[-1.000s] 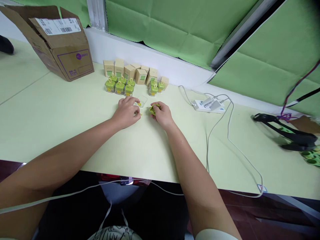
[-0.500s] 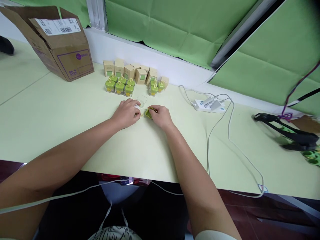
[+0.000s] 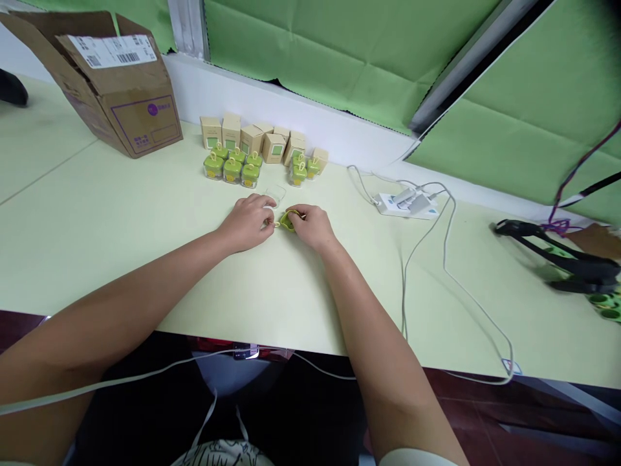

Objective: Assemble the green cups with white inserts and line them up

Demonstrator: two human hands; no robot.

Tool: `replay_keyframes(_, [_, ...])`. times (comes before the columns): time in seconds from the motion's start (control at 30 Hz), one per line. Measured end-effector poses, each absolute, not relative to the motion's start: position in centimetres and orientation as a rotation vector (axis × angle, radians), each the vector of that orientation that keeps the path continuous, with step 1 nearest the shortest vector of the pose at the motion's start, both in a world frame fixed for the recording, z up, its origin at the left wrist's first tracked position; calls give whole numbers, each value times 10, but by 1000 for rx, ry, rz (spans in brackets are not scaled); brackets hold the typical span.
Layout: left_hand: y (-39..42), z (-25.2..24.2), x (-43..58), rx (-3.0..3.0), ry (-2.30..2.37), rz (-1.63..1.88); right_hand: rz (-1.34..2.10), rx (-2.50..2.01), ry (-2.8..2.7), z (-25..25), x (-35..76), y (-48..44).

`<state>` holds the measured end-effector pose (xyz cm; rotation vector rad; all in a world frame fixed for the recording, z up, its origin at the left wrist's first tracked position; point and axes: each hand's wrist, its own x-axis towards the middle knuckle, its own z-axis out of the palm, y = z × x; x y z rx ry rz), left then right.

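My right hand (image 3: 312, 226) is closed on a green lid (image 3: 287, 221), its inner side turned up. My left hand (image 3: 247, 223) pinches a small pale yellow loop (image 3: 277, 224) at the lid's left edge. Just behind my hands, a clear container (image 3: 275, 193) rests on the table. Farther back stand several clear jars with green lids and loops, one group (image 3: 231, 169) on the left and a smaller group (image 3: 297, 173) on the right.
Small tan boxes (image 3: 251, 139) line up behind the jars. A large open cardboard box (image 3: 140, 123) stands at the back left. On the right are a power strip (image 3: 406, 204) with white cables and a black object (image 3: 557, 252).
My left hand has shifted slightly right, and the yellow loop shows more clearly between its fingertips and the lid. The lid has tilted a little in my right hand.
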<state>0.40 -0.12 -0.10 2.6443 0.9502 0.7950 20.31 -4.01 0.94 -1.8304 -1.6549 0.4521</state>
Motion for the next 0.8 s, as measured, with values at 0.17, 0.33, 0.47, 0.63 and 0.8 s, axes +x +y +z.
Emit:
replay_keyframes(0.17, [-1,-1,5,2614,960,786,448,-1831,-1657,9,204,-40])
replay_keyframes(0.33, [-1,-1,4,2643,985,751,450,-1834,-1658,9,205,-41])
replay_keyframes(0.47, [-1,-2,4,2639,980,787,458,-1838,-1655,10,203,-41])
replay_keyframes(0.63, [0,-2,4,2660,981,740,441,-1862,-1663,11,201,-42])
replay_keyframes(0.8, [-1,-2,4,2659,990,723,411,-1884,-1680,11,202,-42])
